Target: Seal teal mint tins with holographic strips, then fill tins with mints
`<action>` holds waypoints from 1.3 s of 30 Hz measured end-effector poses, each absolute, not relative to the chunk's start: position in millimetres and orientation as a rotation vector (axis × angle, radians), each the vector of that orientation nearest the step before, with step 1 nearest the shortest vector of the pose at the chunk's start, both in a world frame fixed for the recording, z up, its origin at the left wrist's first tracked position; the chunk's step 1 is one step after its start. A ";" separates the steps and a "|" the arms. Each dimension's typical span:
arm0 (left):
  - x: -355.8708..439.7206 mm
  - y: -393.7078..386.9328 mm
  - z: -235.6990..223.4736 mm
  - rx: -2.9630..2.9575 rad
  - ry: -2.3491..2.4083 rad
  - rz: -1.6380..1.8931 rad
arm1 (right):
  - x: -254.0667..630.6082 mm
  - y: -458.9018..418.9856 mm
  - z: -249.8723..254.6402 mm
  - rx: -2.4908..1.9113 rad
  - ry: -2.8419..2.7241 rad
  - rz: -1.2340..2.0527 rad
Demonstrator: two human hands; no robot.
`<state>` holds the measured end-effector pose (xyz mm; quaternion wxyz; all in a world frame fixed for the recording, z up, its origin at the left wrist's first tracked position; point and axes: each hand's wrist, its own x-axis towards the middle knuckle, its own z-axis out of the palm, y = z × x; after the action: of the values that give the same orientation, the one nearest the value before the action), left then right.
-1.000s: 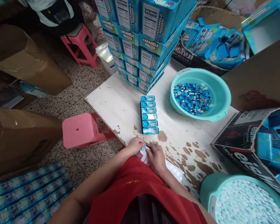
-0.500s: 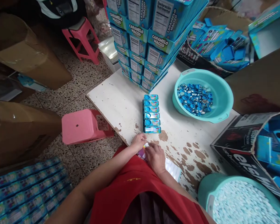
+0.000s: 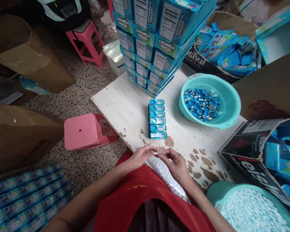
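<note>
A glossy, striped sheet (image 3: pixel 166 174) lies along the flaking surface (image 3: pixel 127 111). Left hand (image 3: pixel 141 157) and right hand (image 3: pixel 177 165) pinch a small whitish piece (image 3: pixel 156 153).

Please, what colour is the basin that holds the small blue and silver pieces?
The basin is light turquoise, seen best in the head view.

Looks onto speckled tile floor (image 3: pixel 83 82), a pink stool (image 3: pixel 73 132) beside a worn white table (image 3: pixel 131 106), another stool (image 3: pixel 96 40) farther back.
</note>
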<state>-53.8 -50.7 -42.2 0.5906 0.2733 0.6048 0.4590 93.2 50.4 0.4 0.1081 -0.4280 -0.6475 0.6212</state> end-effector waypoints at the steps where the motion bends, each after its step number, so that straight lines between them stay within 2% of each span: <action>1: -53.1 -51.5 -36.9 0.639 1.379 1.038 | 91.3 52.0 0.9 -1.267 -1.874 1.841; 4: -57.2 -45.7 -28.0 0.622 1.456 0.939 | 81.0 54.9 -2.6 -1.340 -1.814 1.800; 10: -100.8 -6.7 -24.6 0.724 1.566 1.006 | 40.0 77.1 -21.6 -1.380 -1.854 1.267; 13: -120.5 14.4 -27.6 0.845 1.626 1.003 | 22.3 92.7 -37.3 -1.430 -1.836 1.155; 21: -125.5 29.9 -63.2 0.687 1.581 1.036 | 18.5 102.6 -73.8 -1.589 -1.650 1.250; 25: -126.0 19.7 -69.9 0.604 1.876 0.952 | 25.4 103.7 -74.0 -1.589 -1.637 1.362; 28: -104.8 13.1 -70.7 0.546 1.933 1.085 | 23.3 102.0 -77.9 -1.543 -1.678 1.355; 32: -68.6 10.5 -74.0 0.620 1.727 1.224 | 16.1 104.1 -85.2 -1.502 -1.669 1.517; 36: -76.6 -7.6 -79.4 0.574 1.702 1.160 | 38.8 106.6 -80.7 -1.568 -1.627 1.503; 39: -89.2 -36.0 -85.4 0.505 1.852 0.963 | 83.5 91.5 -76.9 -1.656 -1.686 1.441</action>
<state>-89.2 -36.0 -85.4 0.4768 0.2069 0.7581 0.3940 83.5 91.5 -76.9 0.1856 -0.5879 -0.5985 0.5117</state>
